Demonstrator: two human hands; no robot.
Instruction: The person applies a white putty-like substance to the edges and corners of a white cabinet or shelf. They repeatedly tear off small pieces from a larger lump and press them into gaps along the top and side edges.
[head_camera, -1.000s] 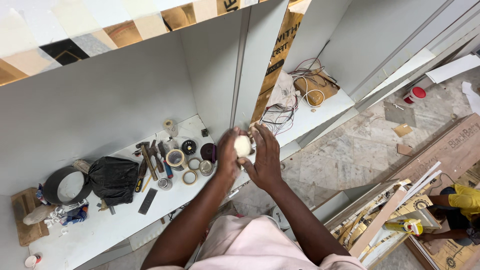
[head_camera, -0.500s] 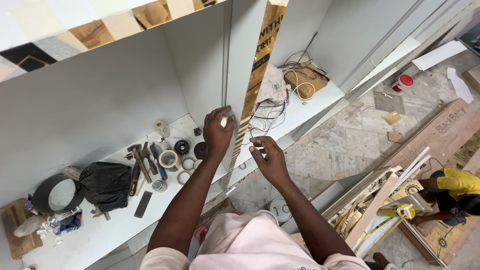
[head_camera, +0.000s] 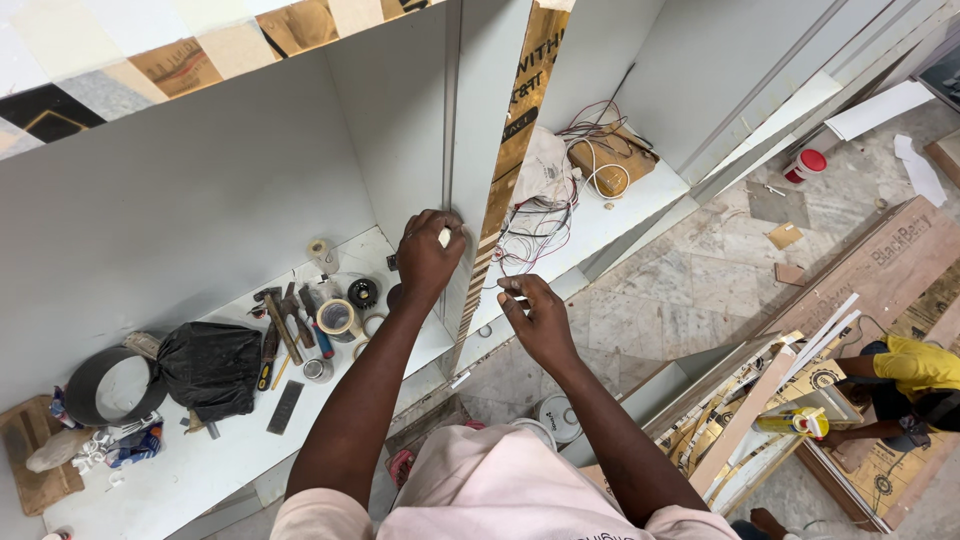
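My left hand (head_camera: 428, 258) is closed around a small pale roll, likely tape (head_camera: 444, 237), and presses it against the front edge of the white upright cabinet panel (head_camera: 478, 120). My right hand (head_camera: 538, 318) hovers just right of that panel's edge, with thumb and forefinger pinched together; whether a strip of tape runs between them I cannot tell. The panel's edge shows a brown printed strip (head_camera: 510, 160) running upward.
The white shelf (head_camera: 200, 470) on the left carries hammers and hand tools (head_camera: 285, 325), tape rolls (head_camera: 335, 318), a black bag (head_camera: 212, 368) and a black hoop (head_camera: 105, 385). Wires and a box (head_camera: 598, 160) lie on the right shelf. A person in yellow (head_camera: 915, 370) crouches among boards at right.
My hands were together around the pale roll a second ago. They have separated: the left moved to the panel edge with the roll, the right drew away down and to the right.
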